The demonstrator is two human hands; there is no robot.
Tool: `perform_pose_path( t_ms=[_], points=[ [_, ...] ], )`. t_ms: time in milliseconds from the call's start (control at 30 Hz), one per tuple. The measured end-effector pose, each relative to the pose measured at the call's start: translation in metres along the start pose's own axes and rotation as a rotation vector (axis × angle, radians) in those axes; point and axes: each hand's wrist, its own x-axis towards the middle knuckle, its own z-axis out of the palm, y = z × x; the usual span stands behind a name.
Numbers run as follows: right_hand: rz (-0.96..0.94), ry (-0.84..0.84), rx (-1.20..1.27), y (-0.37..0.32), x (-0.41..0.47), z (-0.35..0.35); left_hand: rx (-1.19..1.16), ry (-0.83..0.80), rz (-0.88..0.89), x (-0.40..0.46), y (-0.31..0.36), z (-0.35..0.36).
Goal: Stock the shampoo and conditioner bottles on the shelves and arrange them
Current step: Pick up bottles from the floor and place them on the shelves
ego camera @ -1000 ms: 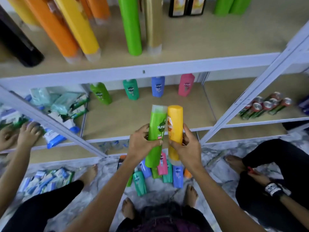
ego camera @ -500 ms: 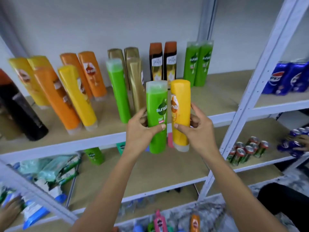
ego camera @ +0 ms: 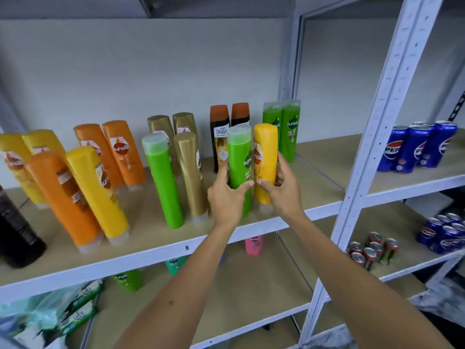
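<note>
My left hand (ego camera: 227,197) grips a green Sunsilk bottle (ego camera: 240,159) and my right hand (ego camera: 281,190) grips a yellow Sunsilk bottle (ego camera: 264,157). Both bottles are upright, side by side, over the front right part of the upper shelf (ego camera: 156,250), their bases at or just above the board. On that shelf stand yellow bottles (ego camera: 97,190), orange bottles (ego camera: 123,152), a green bottle (ego camera: 163,182), gold bottles (ego camera: 190,172), two brown-capped bottles (ego camera: 220,132) and two green bottles (ego camera: 289,129) at the back right.
A white upright post (ego camera: 372,147) splits the shelving. Blue Pepsi cans (ego camera: 417,147) fill the right bay; red cans (ego camera: 372,250) and more blue cans (ego camera: 445,233) sit below. The lower shelf holds pink (ego camera: 254,244), teal and green bottles. A black bottle (ego camera: 15,235) stands far left.
Both hands raised the green and yellow bottles from above the floor up to the upper shelf and carried them in over its front right part. The view tilted upward.
</note>
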Motion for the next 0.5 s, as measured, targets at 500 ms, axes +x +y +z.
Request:
perform_pose_path(
  t_ms=[500],
  points=[
    [0.244, -0.346, -0.085, 0.033, 0.026, -0.016, -0.025, -0.286, -0.184, 0.007, -0.042, 0.001]
  ],
)
